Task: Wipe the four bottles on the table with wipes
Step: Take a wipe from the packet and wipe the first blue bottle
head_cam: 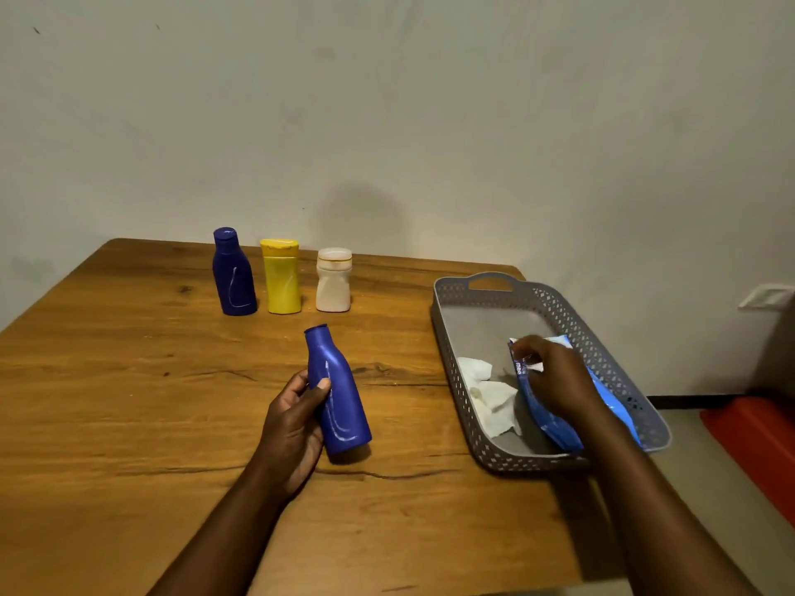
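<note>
The left hand wraps its fingers round a capless blue bottle, tilted above the desk. The right hand pinches the wipes pack in the grey basket (crumpled wipes beside it). Three bottles stand upright at the back.

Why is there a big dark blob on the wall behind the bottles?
In the head view, it looks like a soft shadow on the wall above the white bottle, probably cast by the person's head; the table edges also look bent by the wide-angle lens.
</note>
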